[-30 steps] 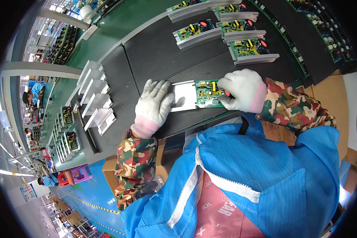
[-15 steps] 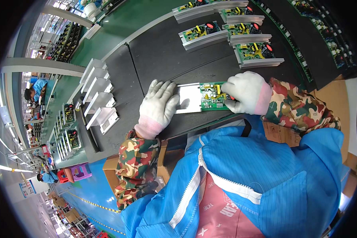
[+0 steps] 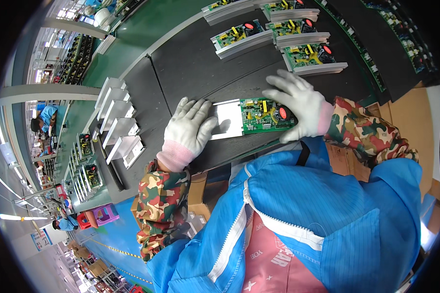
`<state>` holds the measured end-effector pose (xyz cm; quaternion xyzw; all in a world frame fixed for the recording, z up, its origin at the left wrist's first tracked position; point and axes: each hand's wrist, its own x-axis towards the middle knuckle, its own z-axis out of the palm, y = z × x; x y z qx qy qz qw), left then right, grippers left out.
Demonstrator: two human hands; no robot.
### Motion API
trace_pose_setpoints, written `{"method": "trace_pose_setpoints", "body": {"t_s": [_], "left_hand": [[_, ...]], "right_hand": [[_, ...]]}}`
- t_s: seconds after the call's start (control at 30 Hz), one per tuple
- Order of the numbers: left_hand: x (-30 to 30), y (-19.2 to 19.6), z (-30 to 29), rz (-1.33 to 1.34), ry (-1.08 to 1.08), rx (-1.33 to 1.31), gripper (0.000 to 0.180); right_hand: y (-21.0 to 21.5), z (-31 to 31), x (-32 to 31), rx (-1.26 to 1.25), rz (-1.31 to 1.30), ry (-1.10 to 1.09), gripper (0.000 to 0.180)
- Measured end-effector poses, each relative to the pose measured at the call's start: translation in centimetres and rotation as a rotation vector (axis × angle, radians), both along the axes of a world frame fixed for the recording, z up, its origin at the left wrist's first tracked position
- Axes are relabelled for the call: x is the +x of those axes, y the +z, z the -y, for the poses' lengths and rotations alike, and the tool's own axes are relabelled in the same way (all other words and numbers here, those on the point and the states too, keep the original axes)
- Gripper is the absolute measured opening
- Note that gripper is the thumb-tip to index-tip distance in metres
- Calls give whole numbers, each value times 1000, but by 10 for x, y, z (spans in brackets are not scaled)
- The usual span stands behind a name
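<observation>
A green circuit board (image 3: pixel 266 115) with yellow parts and a red disc lies at the right part of a silver aluminium housing (image 3: pixel 226 120) in front of me. My left hand (image 3: pixel 187 128), in a white glove with a pink cuff, rests with stretched fingers at the housing's left end, its thumb by the bare metal. My right hand (image 3: pixel 302 105), gloved alike, is open around the board's right end. Its fingers spread over the far corner, and its thumb reaches toward the near corner. The board's right end is partly hidden beneath this hand.
Several housings with boards (image 3: pixel 308 56) stand on the black work surface (image 3: pixel 190 63) at the far right. Bare silver housings (image 3: pixel 120 127) stand in a row at the left, beside a black-handled hammer (image 3: pixel 110 166). Strips of boards (image 3: pixel 352 36) line the right edge. Cardboard (image 3: pixel 410 115) stands at right.
My right hand's fingers have come off the board and spread wide, baring more of it and its red disc. The housing with the board, and my left hand, appear slightly farther left.
</observation>
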<state>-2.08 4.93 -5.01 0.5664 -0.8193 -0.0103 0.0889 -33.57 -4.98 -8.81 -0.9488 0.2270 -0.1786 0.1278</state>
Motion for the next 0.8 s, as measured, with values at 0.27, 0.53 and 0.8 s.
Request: {"method": "trace_pose_setpoints", "body": {"t_s": [0.27, 0.53, 0.8], "left_hand": [[-14, 4, 26, 135, 30, -38, 20], [-22, -1, 31, 238, 83, -19, 13], [-22, -1, 29, 238, 63, -8, 11]], "right_hand": [[-17, 1, 12, 174, 15, 40, 88], [-8, 4, 16, 244, 97, 124, 76], [-4, 6, 17, 252, 93, 164, 72]]}}
